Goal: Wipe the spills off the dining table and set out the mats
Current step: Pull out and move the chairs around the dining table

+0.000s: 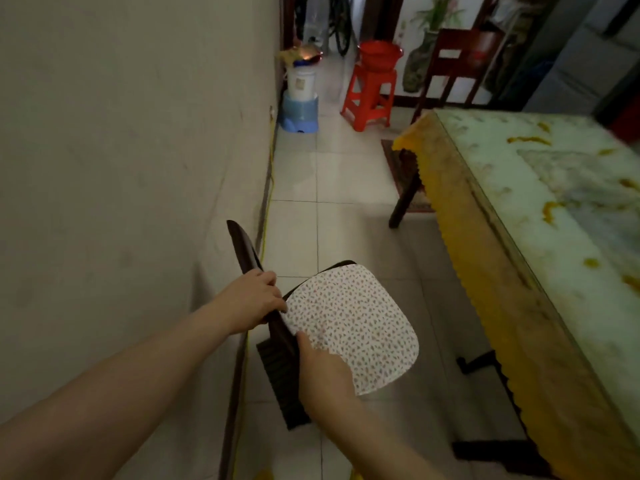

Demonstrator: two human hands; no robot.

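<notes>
Your left hand [254, 299] grips the chair [243, 250] by its back, your right hand [323, 372] by the seat — probably clearing access to the stained table [554, 209].

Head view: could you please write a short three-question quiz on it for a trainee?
1. True or false: the left hand grips the chair.
2. What sits on the red stool?
3. Fill in: the orange spills lie on the ____.
Key: 1 true; 2 a red basin; 3 table.
</notes>
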